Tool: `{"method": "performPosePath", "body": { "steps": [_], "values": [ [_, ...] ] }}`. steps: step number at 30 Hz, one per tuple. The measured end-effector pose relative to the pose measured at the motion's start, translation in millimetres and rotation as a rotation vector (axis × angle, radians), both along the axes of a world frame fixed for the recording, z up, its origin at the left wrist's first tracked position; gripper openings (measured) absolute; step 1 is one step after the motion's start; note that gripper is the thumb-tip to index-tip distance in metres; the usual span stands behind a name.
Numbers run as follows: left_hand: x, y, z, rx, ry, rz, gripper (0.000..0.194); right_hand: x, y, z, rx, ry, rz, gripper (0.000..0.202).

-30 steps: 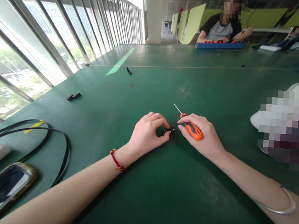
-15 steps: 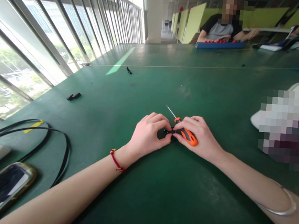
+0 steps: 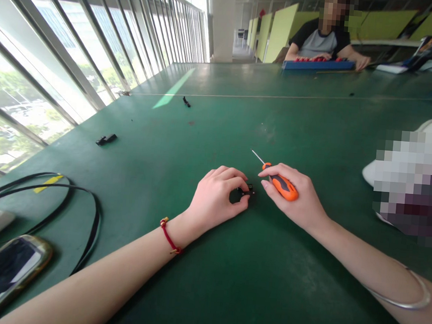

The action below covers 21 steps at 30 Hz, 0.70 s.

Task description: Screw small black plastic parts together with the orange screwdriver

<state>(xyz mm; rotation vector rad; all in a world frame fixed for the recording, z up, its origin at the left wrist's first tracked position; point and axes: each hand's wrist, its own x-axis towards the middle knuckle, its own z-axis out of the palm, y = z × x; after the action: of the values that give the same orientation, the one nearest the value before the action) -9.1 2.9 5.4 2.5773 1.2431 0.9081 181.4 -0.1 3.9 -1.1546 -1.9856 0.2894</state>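
Observation:
Between the thumb and forefinger of my left hand (image 3: pixel 219 194) is a small black part (image 3: pixel 250 190), held at the tabletop; its exact kind is too small to make out. My right hand (image 3: pixel 295 195) is just to the right, apart from that part. In its grip lies a screwdriver (image 3: pixel 284 187) with an orange and dark grey handle, its thin metal shaft pointing away to the upper left. The right thumb and forefinger are apart at their tips, while the handle rests in the hand.
On the green table (image 3: pixel 199 280), a phone (image 3: pixel 5 275) and black cable (image 3: pixel 96 212) lie at left. Small black pieces (image 3: pixel 106 139) lie farther back. A white object (image 3: pixel 392 156), partly blurred, stands at right. A person (image 3: pixel 319 38) sits across behind a blue tray (image 3: pixel 319 66).
My right hand has drawn back to the right with the screwdriver, leaving the black part. My left hand has barely moved. The person opposite has lowered a hand to the table.

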Motion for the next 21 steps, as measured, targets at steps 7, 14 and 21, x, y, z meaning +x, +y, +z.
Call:
{"method": "performPosePath", "body": {
  "steps": [7, 14, 21],
  "values": [
    [1, -1, -2.6, -0.054, 0.056, -0.005, 0.009, 0, 1, -0.5, -0.029, 0.011, 0.0, 0.009],
    [-30, 18, 23.0, -0.024, -0.026, 0.285, 0.013, 0, 0, 0.2, -0.071, 0.047, 0.022, 0.009],
    [-124, 49, 50.4, -0.148, 0.094, 0.882, 0.03, 0, 1, -0.5, -0.082, 0.069, 0.039, 0.009]
  ]
}}
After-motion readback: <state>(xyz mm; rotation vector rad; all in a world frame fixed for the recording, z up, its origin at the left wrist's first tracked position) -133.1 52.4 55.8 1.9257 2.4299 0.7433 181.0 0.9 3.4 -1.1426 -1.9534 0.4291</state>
